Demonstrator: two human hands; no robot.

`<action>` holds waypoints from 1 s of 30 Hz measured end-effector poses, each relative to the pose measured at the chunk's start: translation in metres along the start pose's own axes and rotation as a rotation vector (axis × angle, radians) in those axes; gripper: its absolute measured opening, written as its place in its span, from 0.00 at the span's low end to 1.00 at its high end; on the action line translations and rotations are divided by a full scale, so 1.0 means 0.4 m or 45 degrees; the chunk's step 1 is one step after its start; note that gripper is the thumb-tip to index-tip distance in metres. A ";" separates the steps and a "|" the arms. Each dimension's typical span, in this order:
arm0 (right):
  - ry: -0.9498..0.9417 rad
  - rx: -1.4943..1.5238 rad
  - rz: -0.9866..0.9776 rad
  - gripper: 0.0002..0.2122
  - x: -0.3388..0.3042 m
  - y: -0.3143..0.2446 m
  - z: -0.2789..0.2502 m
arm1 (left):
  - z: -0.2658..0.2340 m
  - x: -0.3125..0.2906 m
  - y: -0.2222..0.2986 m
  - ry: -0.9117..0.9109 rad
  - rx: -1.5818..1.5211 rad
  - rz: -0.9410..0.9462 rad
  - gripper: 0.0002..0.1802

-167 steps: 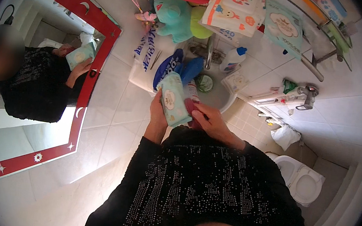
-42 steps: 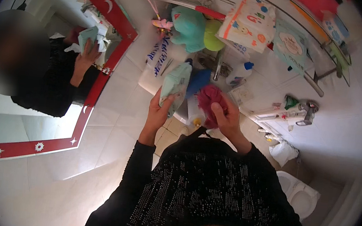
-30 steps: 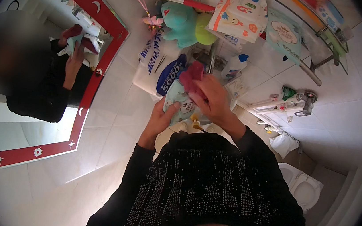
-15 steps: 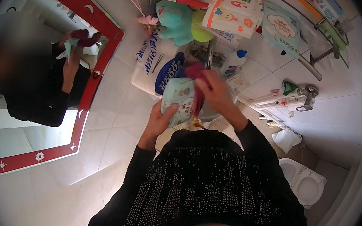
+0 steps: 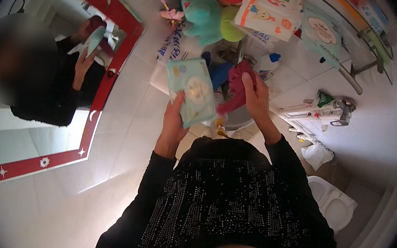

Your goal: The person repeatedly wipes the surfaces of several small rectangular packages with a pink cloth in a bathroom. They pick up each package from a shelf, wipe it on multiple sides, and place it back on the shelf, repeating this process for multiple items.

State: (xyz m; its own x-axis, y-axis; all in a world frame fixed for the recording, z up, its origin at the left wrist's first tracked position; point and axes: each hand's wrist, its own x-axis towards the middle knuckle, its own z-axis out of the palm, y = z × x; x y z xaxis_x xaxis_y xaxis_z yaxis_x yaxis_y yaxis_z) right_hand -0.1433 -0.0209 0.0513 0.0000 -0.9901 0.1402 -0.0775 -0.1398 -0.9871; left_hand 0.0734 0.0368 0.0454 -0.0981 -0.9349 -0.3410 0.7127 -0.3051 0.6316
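My left hand (image 5: 173,123) grips a pale mint-green soft packet (image 5: 190,86) by its lower left edge, thumb over its printed front. To the right, my right hand (image 5: 258,99) is closed around a crumpled dark red cloth (image 5: 237,87), which hangs down beside the packet without touching it. Behind the packet, a white plastic bag with blue print (image 5: 162,73) is partly covered. A white bottle with a blue cap (image 5: 270,61) stands beyond the cloth.
Above hang a teal plush toy (image 5: 203,17), a white-and-orange package (image 5: 270,12) and a mint package (image 5: 320,32) along a metal rail. A red-framed mirror (image 5: 93,122) is at left. A toilet (image 5: 338,211) and a wall tap (image 5: 342,113) are at right.
The red cloth has come off the packet and moved right with my right hand. My left hand has tilted the packet, so its front shows more fully.
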 end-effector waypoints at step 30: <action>-0.634 0.510 0.229 0.14 0.018 -0.133 0.078 | 0.187 0.093 0.280 -0.141 0.478 0.267 0.29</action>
State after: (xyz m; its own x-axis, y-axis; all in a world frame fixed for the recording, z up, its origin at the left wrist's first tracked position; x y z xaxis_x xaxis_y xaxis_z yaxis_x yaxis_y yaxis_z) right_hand -0.1079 -0.0210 0.1022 0.4902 -0.8715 0.0130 0.2572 0.1304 -0.9575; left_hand 0.0976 -0.0456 0.1557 -0.0666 -0.9912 -0.1144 0.4255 -0.1319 0.8953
